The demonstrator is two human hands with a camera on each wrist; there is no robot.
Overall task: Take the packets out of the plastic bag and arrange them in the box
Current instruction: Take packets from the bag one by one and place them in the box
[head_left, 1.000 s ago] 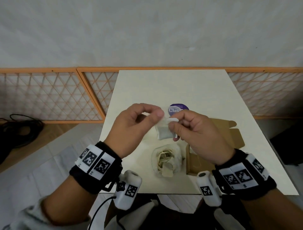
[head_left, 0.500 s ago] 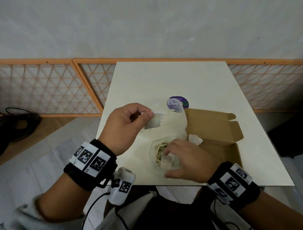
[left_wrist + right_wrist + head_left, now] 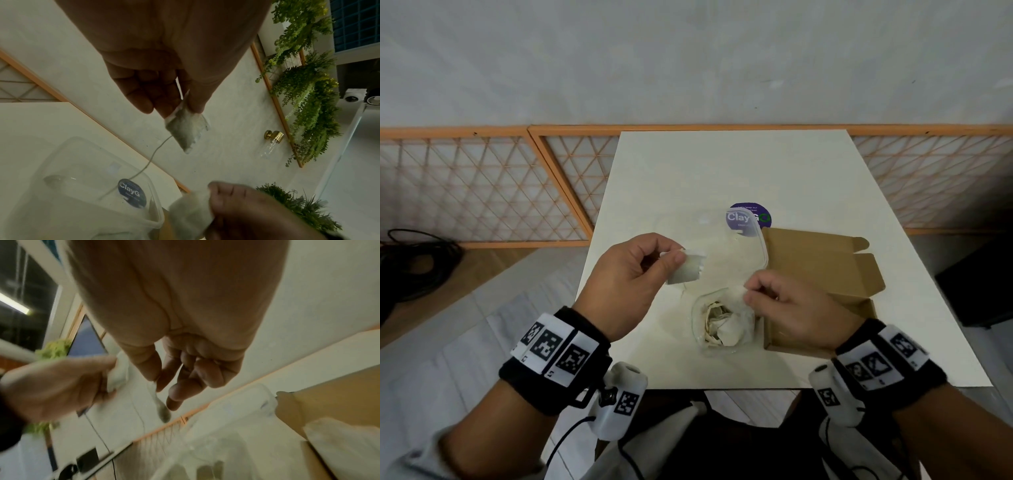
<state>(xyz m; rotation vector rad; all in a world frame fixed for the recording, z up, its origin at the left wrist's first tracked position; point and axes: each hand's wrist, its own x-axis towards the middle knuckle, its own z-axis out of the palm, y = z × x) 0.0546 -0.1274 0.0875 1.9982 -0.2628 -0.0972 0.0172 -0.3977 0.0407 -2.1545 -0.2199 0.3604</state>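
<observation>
My left hand (image 3: 674, 257) pinches a small white packet (image 3: 686, 270) by its top edge, above the table. A thin string (image 3: 152, 159) hangs from that packet (image 3: 187, 129). My right hand (image 3: 751, 291) hovers just over the mouth of the clear plastic bag (image 3: 722, 322). Its thumb and fingers pinch a second white packet (image 3: 189, 212). More pale packets lie bunched inside the bag. The open brown cardboard box (image 3: 825, 267) lies to the right of the bag, partly behind my right hand.
A clear plastic tub (image 3: 722, 246) stands beyond the bag, over a round purple sticker (image 3: 750, 219) on the cream table (image 3: 722, 164). An orange lattice fence (image 3: 482, 188) runs behind the table. Black cables (image 3: 414, 260) lie on the floor at left.
One second ago both hands held one packet together. The right hand then dropped into the bag and has now risen slightly, pinching another packet. The left hand stayed up with its packet.
</observation>
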